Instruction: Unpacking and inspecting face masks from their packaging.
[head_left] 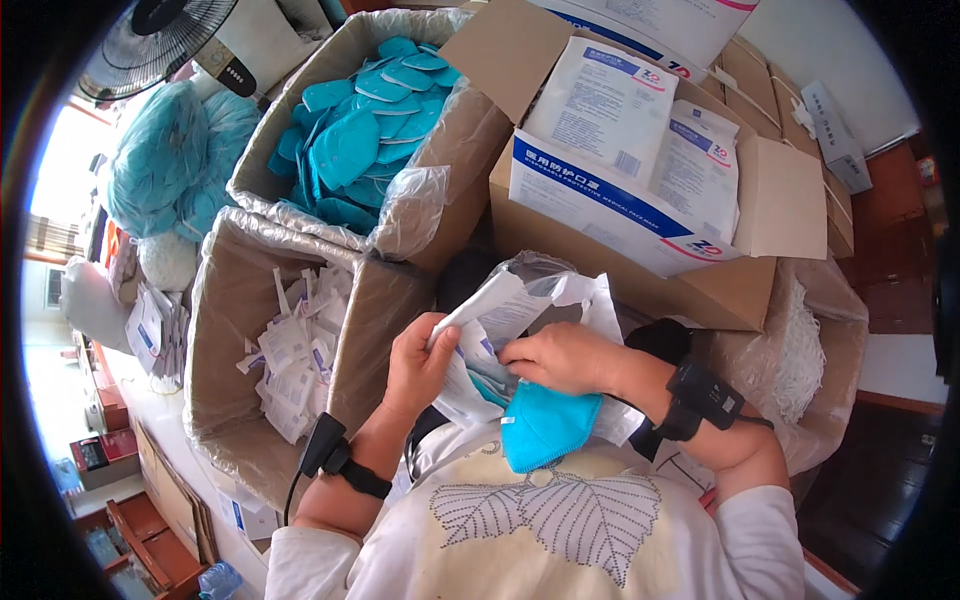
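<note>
My left hand [414,362] pinches the edge of a white printed pouch [468,400] in front of my chest. The pouch gapes at its side, and blue-green masks [488,388] show partly inside. My right hand [562,358] is closed at the pouch's opening; its fingertips are partly hidden, so what they grip cannot be made out. Directly below that hand a bright blue folded face mask [548,428] rests against my shirt, its upper edge covered by the hand. Another torn white wrapper [597,298] and clear plastic lie behind my hands.
A lined carton [240,190] of blue masks stands at the far left. Nearer is a carton [215,350] with small white packets [295,365]. An open box [640,240] of white pouches stands ahead. White strands [800,360] fill a carton at right. A fan [150,45] stands upper left.
</note>
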